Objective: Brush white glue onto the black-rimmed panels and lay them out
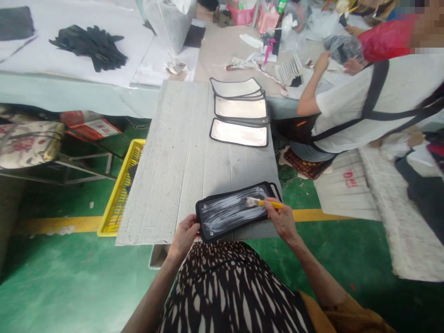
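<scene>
A black rectangular panel (232,212) with rounded corners lies at the near edge of the cardboard-covered board (173,152). White streaks of a wet-looking coating run along it, and small metal eyelets show at its left end. My left hand (186,233) pinches the panel's left edge. In my right hand (282,219) is a paintbrush (268,203) with a yellow handle, its pale bristles touching the panel's right half. Another black edge shows beneath the panel at the right. Farther up the board lie several pale-faced, black-edged panels (239,133), overlapping in a column.
A yellow plastic basket (120,194) stands left of the board. At the right sits a co-worker in a white top (336,106), hands over the back table. Black fabric pieces (90,46) and a plastic-lined bag (169,23) are on that table. A patterned stool (31,143) is at left.
</scene>
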`<action>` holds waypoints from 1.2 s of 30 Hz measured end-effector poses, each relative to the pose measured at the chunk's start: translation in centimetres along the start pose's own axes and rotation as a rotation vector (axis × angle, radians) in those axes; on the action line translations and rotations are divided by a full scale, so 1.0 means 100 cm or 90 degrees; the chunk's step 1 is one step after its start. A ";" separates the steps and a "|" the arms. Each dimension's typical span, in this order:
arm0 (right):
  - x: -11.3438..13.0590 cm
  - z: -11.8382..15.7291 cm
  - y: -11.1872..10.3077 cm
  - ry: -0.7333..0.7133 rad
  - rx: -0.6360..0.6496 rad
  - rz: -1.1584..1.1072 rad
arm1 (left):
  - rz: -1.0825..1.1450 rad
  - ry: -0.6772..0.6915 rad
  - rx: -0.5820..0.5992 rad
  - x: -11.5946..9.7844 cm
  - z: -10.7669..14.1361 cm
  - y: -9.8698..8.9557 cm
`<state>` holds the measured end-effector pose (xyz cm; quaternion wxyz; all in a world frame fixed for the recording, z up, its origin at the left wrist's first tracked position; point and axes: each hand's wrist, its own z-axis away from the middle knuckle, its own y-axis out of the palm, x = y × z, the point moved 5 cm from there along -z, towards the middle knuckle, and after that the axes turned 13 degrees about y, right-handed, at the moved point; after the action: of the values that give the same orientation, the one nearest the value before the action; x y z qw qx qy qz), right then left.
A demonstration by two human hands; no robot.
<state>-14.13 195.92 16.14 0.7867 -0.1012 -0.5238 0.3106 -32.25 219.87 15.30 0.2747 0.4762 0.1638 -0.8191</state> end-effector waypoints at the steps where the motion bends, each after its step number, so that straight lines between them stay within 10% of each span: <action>1: -0.001 -0.003 -0.012 -0.014 -0.038 0.031 | 0.001 0.011 0.005 -0.001 -0.001 0.000; 8: 0.019 0.011 -0.067 -0.127 -0.204 0.117 | 0.097 -0.022 0.015 -0.004 -0.003 -0.011; 20: 0.027 0.033 -0.114 0.069 -0.293 -0.268 | 0.223 -0.007 -0.089 -0.053 -0.021 -0.078; 28: 0.030 0.044 -0.121 0.067 -0.364 -0.323 | 0.079 0.132 0.049 -0.112 -0.142 -0.018; 36: 0.031 0.050 -0.090 0.098 -0.298 -0.299 | -0.101 0.105 0.025 -0.099 -0.254 0.040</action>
<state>-14.30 189.87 25.01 0.8296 -0.1785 -0.5288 -0.0164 -8.32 233.06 11.37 0.1853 0.5325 0.2070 -0.7996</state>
